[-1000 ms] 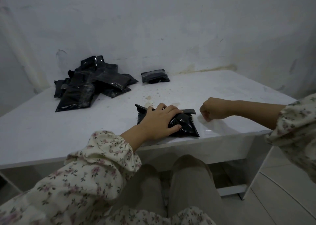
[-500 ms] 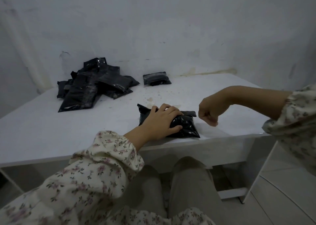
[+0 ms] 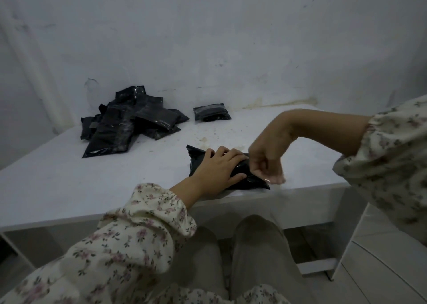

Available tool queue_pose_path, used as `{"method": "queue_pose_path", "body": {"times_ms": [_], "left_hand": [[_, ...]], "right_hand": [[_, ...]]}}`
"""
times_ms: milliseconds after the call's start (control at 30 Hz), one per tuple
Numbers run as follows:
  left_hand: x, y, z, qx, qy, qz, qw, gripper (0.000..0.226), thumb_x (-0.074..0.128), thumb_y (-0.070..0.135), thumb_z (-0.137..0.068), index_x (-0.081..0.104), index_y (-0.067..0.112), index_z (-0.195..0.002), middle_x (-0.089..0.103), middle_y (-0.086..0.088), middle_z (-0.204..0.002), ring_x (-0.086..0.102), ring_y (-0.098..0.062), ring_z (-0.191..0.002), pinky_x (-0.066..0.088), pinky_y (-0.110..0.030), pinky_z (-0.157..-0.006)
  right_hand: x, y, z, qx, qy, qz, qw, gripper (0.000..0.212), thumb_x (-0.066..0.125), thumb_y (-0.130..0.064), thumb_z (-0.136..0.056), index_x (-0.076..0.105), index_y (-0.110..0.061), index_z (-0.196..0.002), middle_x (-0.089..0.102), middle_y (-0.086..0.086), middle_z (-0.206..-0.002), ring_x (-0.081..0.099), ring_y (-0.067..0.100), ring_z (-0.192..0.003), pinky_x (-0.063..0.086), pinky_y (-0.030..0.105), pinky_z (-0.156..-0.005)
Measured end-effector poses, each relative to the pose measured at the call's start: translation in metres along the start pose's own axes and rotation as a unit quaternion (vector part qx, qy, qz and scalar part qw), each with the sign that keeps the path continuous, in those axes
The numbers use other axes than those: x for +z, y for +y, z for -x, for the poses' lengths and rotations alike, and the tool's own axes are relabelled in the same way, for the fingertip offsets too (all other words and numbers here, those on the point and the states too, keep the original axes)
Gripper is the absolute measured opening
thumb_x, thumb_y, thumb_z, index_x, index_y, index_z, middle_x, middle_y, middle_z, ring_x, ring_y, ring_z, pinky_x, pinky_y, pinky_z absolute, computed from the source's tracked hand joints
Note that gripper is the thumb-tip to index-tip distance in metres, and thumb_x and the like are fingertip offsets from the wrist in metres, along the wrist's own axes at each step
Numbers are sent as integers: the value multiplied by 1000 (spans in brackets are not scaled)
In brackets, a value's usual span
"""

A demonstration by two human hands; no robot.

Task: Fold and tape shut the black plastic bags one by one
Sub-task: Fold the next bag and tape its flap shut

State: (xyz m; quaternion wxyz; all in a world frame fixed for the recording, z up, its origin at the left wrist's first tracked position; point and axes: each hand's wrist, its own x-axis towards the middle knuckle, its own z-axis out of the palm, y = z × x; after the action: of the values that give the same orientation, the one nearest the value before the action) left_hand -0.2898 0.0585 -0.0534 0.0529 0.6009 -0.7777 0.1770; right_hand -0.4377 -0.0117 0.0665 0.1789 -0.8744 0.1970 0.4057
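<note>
At the near edge of the table [image 3: 69, 176], a folded black bag [image 3: 251, 183] lies flat under the left hand [image 3: 219, 165], whose spread fingers press its top. The right hand [image 3: 265, 158] hangs over the bag's right end, fingers curled, pinching what seems to be a strip of clear tape [image 3: 268, 180] just above the plastic. A pile of black bags [image 3: 129, 123] and one lone bag [image 3: 211, 112] lie well apart, by the wall.

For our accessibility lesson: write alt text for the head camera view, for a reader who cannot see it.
A person's left hand presses a black bag flat at a white table's near edge while the right hand pinches what looks like clear tape over its right end. A pile of black bags lies far left.
</note>
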Motion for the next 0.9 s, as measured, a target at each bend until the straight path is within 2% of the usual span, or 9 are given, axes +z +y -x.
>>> {"method": "queue_pose_path", "body": {"times_ms": [100,200,333,433,500,600,700,800,900], "left_hand": [[-3,-2,1,-4,-12,-8,1000,53,33,52,-100,37,21,-142,37,2,-144,32,-22,-126,27,-39,-99],[-3,-12,6,-23,-7,21,999,53,38,54,-97,37,26,-142,37,5,-144,34,-20,-125,28,-39,-99],[-6,-27,17,-80,13,117,990,55,56,54,-90,44,28,-137,46,7,-137,35,-17,-123,25,-36,-97],[-8,-29,21,-90,27,208,974,58,69,48,-81,50,31,-133,53,8,-129,34,-15,-121,25,-32,-95],[-4,-33,24,-106,40,263,958,59,76,45,-76,55,34,-129,57,9,-122,35,-14,-119,26,-31,-94],[-3,-36,27,-136,62,337,930,59,84,40,-68,62,29,-122,56,3,-109,44,-19,-113,37,-34,-97],[-13,-39,33,-127,59,384,913,50,85,23,-71,67,14,-116,58,7,-95,50,1,-92,42,-12,-81],[-11,-48,37,-123,37,416,900,49,83,24,-73,64,20,-118,61,13,-109,52,4,-100,39,-3,-83],[-6,-58,41,-115,18,459,881,44,82,23,-74,63,26,-114,60,12,-125,53,9,-111,38,-4,-91]], "right_hand": [[-17,-13,8,-22,51,-18,998,17,54,13,-87,61,-2,-81,69,3,-69,67,14,-70,55,24,-73],[-28,-21,12,-38,82,-38,995,15,53,10,-89,62,-1,-83,67,9,-76,65,17,-74,55,29,-79],[-34,-19,9,-136,113,-167,970,15,54,4,-89,59,-6,-79,64,8,-76,62,19,-75,53,29,-80],[-35,-8,-5,-218,156,-287,920,13,57,-1,-88,58,-8,-78,62,3,-71,61,15,-72,51,22,-73],[-34,1,-20,-259,182,-363,876,10,68,-9,-80,59,-10,-77,61,3,-68,60,15,-70,52,23,-75],[-29,11,-44,-306,184,-475,804,29,84,-20,-66,58,-10,-76,60,4,-68,62,17,-67,53,25,-73],[-18,14,-61,-315,201,-553,745,16,67,-14,-79,56,-11,-68,57,2,-63,59,15,-61,52,24,-61],[-10,18,-70,-305,241,-616,685,16,58,-16,-81,51,-14,-67,54,0,-64,57,14,-67,55,35,-75],[-6,24,-76,-294,261,-657,643,17,61,-21,-80,51,-17,-66,54,-2,-66,57,12,-70,55,40,-75]]}}
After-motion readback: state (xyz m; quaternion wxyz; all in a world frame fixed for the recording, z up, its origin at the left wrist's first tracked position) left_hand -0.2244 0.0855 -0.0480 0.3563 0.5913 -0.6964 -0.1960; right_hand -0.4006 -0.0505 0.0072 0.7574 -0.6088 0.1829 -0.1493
